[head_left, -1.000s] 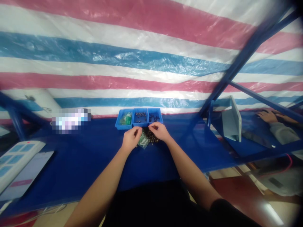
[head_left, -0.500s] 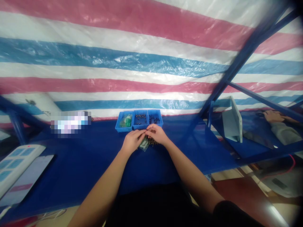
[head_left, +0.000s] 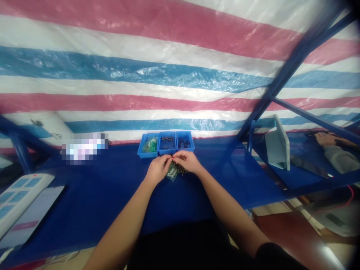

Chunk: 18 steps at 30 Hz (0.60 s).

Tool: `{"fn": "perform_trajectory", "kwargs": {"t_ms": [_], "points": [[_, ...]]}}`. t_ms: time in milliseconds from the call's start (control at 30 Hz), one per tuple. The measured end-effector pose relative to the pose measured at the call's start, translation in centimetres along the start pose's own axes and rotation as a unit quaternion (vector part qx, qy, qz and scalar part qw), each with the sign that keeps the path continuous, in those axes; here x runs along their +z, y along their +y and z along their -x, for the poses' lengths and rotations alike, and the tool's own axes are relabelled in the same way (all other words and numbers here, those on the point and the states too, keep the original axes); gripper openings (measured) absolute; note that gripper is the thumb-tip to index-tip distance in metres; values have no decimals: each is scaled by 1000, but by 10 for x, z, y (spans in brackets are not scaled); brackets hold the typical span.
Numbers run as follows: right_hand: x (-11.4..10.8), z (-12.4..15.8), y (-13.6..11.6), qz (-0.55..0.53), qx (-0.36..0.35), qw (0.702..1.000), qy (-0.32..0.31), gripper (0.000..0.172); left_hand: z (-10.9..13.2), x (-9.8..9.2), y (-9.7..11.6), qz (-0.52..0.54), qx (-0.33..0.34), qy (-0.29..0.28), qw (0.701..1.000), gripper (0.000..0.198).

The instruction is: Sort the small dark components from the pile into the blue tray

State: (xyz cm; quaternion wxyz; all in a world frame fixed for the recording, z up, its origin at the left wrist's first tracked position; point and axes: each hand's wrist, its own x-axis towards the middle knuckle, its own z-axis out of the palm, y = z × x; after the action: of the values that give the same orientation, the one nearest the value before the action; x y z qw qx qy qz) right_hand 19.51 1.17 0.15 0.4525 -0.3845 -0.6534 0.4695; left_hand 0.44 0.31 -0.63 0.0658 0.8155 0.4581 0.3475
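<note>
My left hand and my right hand meet fingertip to fingertip over the blue table. Both are closed in a pinch; whatever sits between the fingers is too small to make out. Beneath them lies a small clear plastic bag with pale pieces in it. A pile of small brass-coloured and dark parts is partly hidden under my right hand. Just beyond stand three blue bins: the left bin holds a bag with something green, the middle bin small metal parts, the right bin small dark parts.
A white power strip and a tablet-like device lie at the left on the blue table. A pixelated bright object is behind them. To the right are a blue frame post, a grey-white stand and another person's hand.
My hands stay together in almost the same place, with the fingertips shifted very slightly. The whole view has moved a little; bins and bag look unchanged.
</note>
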Motion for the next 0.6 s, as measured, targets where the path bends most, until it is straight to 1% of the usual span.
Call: {"fn": "perform_trajectory", "kwargs": {"t_ms": [200, 400, 600], "points": [[1, -1, -1, -15, 8, 999, 28, 29, 1, -1, 0, 5, 12, 10, 1000, 24], [2, -1, 2, -12, 12, 999, 28, 30, 2, 2, -4, -3, 24, 37, 999, 23], [3, -1, 4, -17, 12, 1000, 23, 32, 1, 1, -4, 3, 22, 25, 999, 24]]}}
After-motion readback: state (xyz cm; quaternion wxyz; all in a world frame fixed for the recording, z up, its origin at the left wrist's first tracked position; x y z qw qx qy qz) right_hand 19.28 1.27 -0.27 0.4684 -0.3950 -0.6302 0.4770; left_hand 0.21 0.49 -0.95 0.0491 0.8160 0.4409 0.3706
